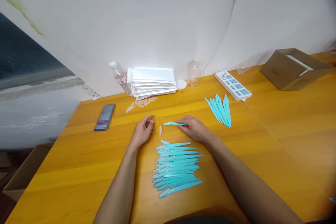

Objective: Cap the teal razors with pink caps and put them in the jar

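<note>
My right hand (193, 128) pinches a turquoise eyebrow razor (170, 123) by its handle, with the blade end pointing left just above the table. To the left, my left hand (144, 130) holds nothing; its index finger is stretched out and the others are loosely bent. Between the hands lies a small translucent pinkish blade cap (161, 131), touched by neither. Close in front of me is a large pile of turquoise razors (178, 164), stacked side by side with their blade ends to the left. A smaller group of razors (219, 111) lies beyond my right hand.
Several loose caps (143, 102) lie before a stack of white packets (153, 82). Along the wall stand a bottle (121, 78), a clear jar (194, 73) beside a round lid (181, 84), a power strip (233, 85) and a cardboard box (283, 71). A phone (105, 117) lies left.
</note>
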